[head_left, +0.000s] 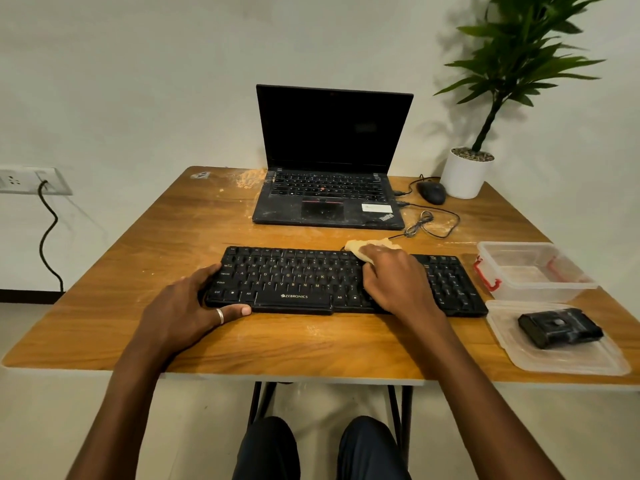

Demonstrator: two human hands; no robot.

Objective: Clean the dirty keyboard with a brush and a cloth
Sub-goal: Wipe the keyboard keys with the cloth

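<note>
Keyboard [346, 280] wiped with a cloth [369, 245], lying near the table's [138, 237] front edge.
Right hand [391, 282] presses the bunched cloth onto the keys; left hand [194, 303] clasps the left end. Risk: a hard wipe could skid the board rightward into the plastic tubs [533, 271] close by. Open room lies left.

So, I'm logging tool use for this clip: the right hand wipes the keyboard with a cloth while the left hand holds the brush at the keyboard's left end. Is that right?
Not quite. In the head view the left hand holds no brush; it grips the keyboard itself at its left end. The rest stands: the right hand presses the cloth on the keys.
</note>
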